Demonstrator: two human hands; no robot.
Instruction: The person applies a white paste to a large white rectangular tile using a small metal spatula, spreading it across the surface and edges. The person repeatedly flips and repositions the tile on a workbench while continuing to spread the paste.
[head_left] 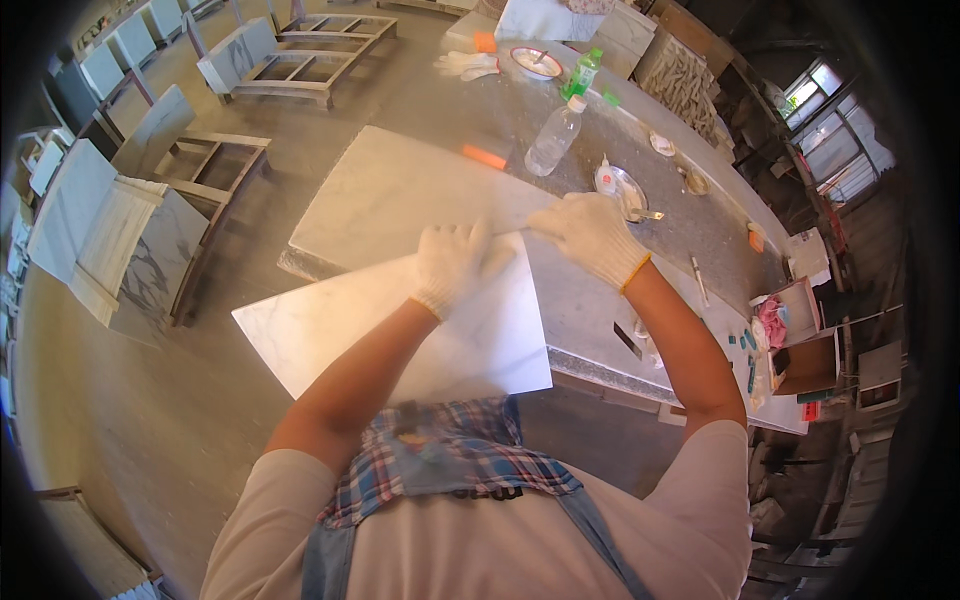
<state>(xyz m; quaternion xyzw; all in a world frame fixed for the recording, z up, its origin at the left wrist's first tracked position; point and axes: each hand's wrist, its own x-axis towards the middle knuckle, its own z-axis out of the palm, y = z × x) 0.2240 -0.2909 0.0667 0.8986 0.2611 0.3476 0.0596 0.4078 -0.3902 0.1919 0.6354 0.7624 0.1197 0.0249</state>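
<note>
A white marble slab (400, 330) with faint grey veins lies tilted in front of me, its far edge resting over the worktable. My left hand (450, 262), in a white knitted glove, is closed on that far edge, thumb apart over the top face. Close by, my right hand (590, 232), gloved with an orange cuff hem, is curled near the slab's far right corner. A faint thin line shows between the hands; what the right fingers hold is hidden. Beneath lies a larger pale slab (390, 195).
On the worktable (590, 140) stand a clear plastic bottle (555, 137), a green bottle (582, 72) and a dish (630, 190) with a small white bottle. An orange block (485, 156) lies beyond the pale slab. Wooden racks (310, 60) with marble pieces stand left.
</note>
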